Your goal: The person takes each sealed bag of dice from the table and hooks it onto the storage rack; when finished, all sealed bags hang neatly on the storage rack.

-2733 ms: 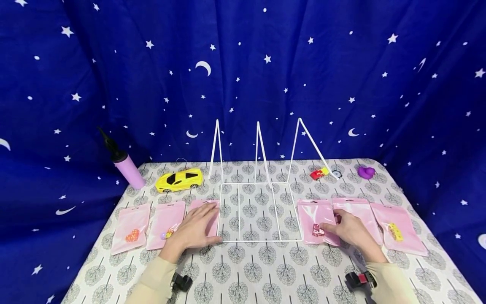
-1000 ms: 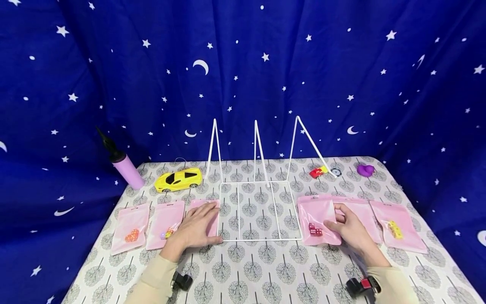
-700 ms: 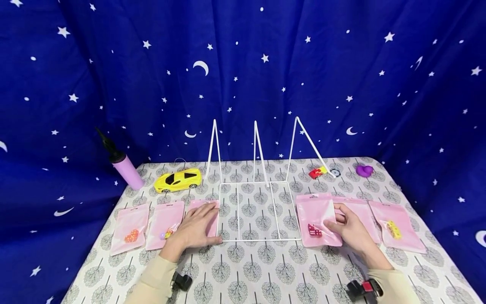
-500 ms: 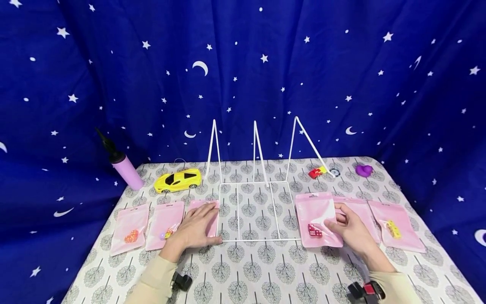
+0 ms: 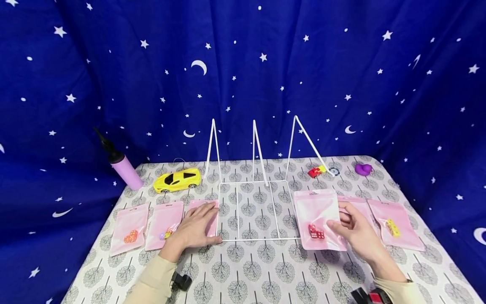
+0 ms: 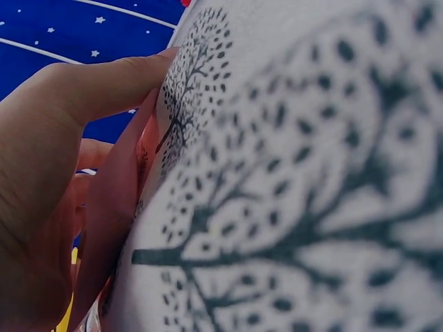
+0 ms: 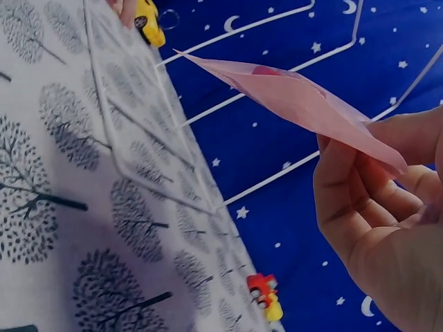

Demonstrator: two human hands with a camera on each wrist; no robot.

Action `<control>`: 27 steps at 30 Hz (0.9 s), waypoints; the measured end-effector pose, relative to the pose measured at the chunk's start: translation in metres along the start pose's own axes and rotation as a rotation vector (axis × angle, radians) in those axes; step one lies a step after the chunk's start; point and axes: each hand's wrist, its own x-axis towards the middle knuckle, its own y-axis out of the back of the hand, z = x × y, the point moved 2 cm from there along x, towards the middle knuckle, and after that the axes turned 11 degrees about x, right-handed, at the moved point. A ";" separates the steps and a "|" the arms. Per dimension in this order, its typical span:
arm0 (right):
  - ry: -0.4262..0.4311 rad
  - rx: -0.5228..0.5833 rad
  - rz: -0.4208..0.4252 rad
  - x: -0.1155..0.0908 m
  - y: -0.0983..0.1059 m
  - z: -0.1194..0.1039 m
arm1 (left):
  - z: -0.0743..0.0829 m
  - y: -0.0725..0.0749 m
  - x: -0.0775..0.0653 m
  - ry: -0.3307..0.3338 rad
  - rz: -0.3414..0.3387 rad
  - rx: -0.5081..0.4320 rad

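My right hand [image 5: 358, 232] pinches the right edge of a pink zip pouch [image 5: 315, 207] between thumb and fingers. Red dice [image 5: 316, 231] show through its clear front. In the right wrist view the pouch [image 7: 297, 104] is seen edge-on, lifted off the table. My left hand [image 5: 197, 226] lies flat with relaxed fingers over another pink pouch [image 5: 212, 223], its thumb at the front left corner of a white wire rack [image 5: 258, 240]. That pouch is mostly hidden under the palm. The left wrist view shows the thumb and pouch [image 6: 114, 200] close to the tablecloth.
Two pink pouches [image 5: 165, 221] lie at the left, two more [image 5: 396, 223] at the right. Behind stand a yellow toy car [image 5: 177, 180], a lilac hand pump [image 5: 127, 171], a small red-yellow toy car [image 5: 317, 171], a compass-like disc [image 5: 334, 172] and a purple duck [image 5: 363, 169].
My right hand has raised the dice pouch from the table and tilted it up, bringing it slightly toward me. The left hand has stayed in place.
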 end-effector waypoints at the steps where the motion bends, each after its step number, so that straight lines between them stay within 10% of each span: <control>1: 0.021 0.018 -0.011 -0.001 -0.001 -0.003 | 0.000 0.000 0.000 0.000 0.000 -0.001; 27: 0.380 -0.045 -0.037 -0.029 -0.021 -0.068 | 0.001 0.001 -0.002 -0.015 0.010 -0.016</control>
